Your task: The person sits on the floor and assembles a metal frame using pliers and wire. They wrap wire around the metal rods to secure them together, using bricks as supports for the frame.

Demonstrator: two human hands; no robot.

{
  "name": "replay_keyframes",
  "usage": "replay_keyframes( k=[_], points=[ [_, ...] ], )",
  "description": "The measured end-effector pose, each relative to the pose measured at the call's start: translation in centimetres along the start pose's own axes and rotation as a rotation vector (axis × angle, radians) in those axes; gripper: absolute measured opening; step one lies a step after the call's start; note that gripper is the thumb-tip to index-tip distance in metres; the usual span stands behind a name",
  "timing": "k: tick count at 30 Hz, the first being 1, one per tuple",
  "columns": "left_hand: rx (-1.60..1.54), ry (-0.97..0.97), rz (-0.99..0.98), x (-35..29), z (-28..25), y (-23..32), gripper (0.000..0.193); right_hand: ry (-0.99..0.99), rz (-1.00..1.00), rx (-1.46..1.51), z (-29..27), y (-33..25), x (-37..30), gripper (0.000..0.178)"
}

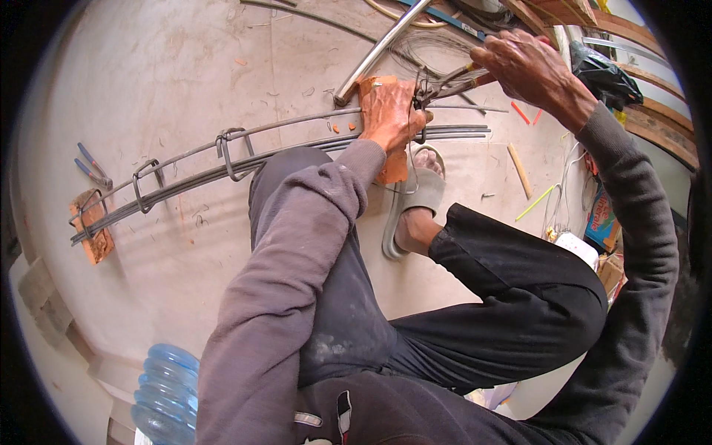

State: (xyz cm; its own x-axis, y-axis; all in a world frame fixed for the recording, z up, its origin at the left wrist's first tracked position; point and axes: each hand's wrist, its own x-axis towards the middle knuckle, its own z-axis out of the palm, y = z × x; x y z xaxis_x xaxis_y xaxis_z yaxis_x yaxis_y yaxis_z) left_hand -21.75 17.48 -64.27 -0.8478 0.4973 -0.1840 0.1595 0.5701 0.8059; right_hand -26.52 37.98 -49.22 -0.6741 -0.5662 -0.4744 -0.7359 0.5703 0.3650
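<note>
A long, narrow cage of steel rebar (299, 120) with square stirrups (222, 145) lies across the floor before me. Its left end rests on an orange brick (101, 248), its right part by another orange brick (391, 169). My left hand (389, 113) is closed around the rebar over the right brick, thumb and fingertips at a stirrup. In my right hand (523, 68), raised to the right, are the long handles of pincers (461, 87). Their jaws meet the rebar just beside my left fingers; what exactly they bite on is too small to tell.
Blue-handled pliers (92, 160) lie beyond the left brick. A metal pipe (380, 53) and coiled wire (437, 46) are at the far side. To the right are a wooden stick (520, 171), a black plastic bag (607, 76) and planks (653, 111). A blue water bottle (166, 393) stands near left.
</note>
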Motion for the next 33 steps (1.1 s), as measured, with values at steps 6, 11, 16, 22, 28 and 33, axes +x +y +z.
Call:
replay_keyframes(
  k=[6,11,16,22,28,33],
  points=[
    [0.03,0.069,0.02,0.3,1.1,-1.0,0.044,-0.216,0.2,0.26,-3.3,-2.0,0.2,0.021],
    [-0.013,0.041,0.056,0.5,1.0,-0.9,0.045,-0.503,0.291,0.386,-3.8,-2.4,0.0,0.027],
    [0.035,-0.019,0.02,0.8,1.1,-0.7,0.044,-0.546,0.278,0.513,-3.2,-2.6,-0.9,0.033],
    [-0.007,-0.008,0.054,0.3,0.1,-0.8,0.043,-0.559,0.31,0.631,-3.2,-3.3,-1.2,0.036],
    [-0.037,-0.018,0.051,0.3,0.4,-0.9,0.039,-0.54,0.342,0.637,-2.1,-3.8,-2.2,0.033],
    [-0.011,-0.025,0.043,0.2,0.3,-1.2,0.037,-0.516,0.408,0.697,-1.7,-4.6,-2.3,0.033]
  ],
)
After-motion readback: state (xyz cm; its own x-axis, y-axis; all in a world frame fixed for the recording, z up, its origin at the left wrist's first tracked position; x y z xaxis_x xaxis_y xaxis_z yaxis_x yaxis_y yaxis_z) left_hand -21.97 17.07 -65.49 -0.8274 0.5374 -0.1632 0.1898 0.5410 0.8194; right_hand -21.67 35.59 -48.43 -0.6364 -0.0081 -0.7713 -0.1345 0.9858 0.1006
